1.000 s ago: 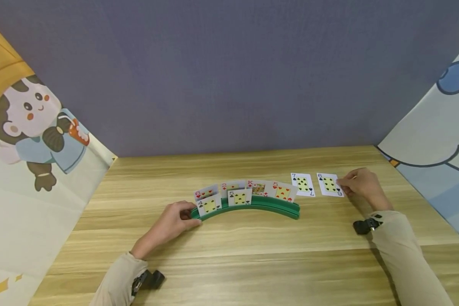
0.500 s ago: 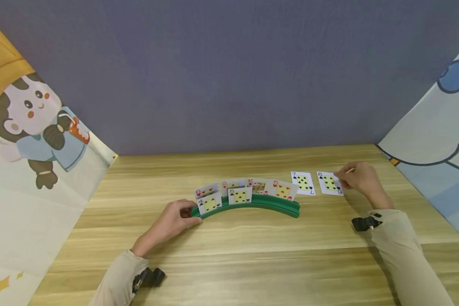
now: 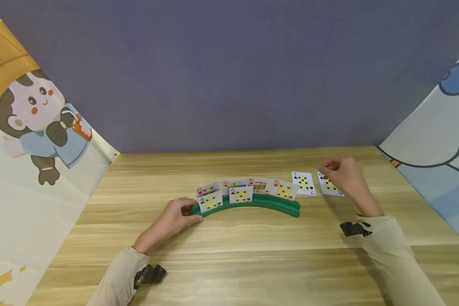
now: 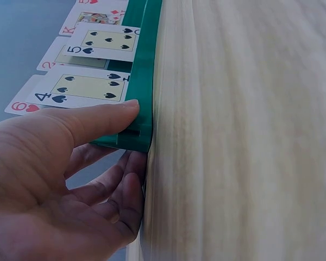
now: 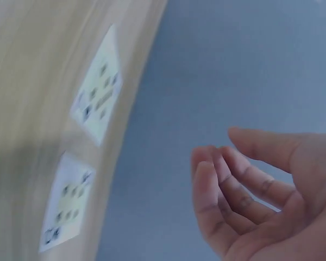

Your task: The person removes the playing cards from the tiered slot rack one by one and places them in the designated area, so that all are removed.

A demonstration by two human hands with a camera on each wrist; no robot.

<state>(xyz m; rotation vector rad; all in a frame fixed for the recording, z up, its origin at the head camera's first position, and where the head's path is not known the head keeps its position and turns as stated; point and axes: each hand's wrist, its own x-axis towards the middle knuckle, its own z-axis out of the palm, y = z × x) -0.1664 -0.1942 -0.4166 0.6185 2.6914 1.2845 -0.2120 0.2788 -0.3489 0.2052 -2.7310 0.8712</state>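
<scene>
My left hand (image 3: 172, 216) grips the left end of a curved green card holder (image 3: 276, 204), thumb on the near side. In its front row stand the four of spades (image 3: 211, 202) and five of spades (image 3: 240, 195). Behind them are the six of hearts (image 3: 208, 188), a red two (image 3: 234, 184), a red king (image 3: 259, 185) and a red five (image 3: 284, 190). My right hand (image 3: 346, 176) hovers over the six of spades (image 5: 68, 204), partly covering it in the head view. Its fingers are loosely bent, thumb apart from them, with nothing between.
The seven of spades (image 3: 304, 183) lies face up on the wooden table (image 3: 252, 263), left of the six of spades. A dark grey panel (image 3: 245, 76) rises behind the table, with cartoon-printed panels (image 3: 57, 123) at the sides.
My right hand has left the right edge of the six of spades, rising and moving left over it. The left hand stays on the card holder.
</scene>
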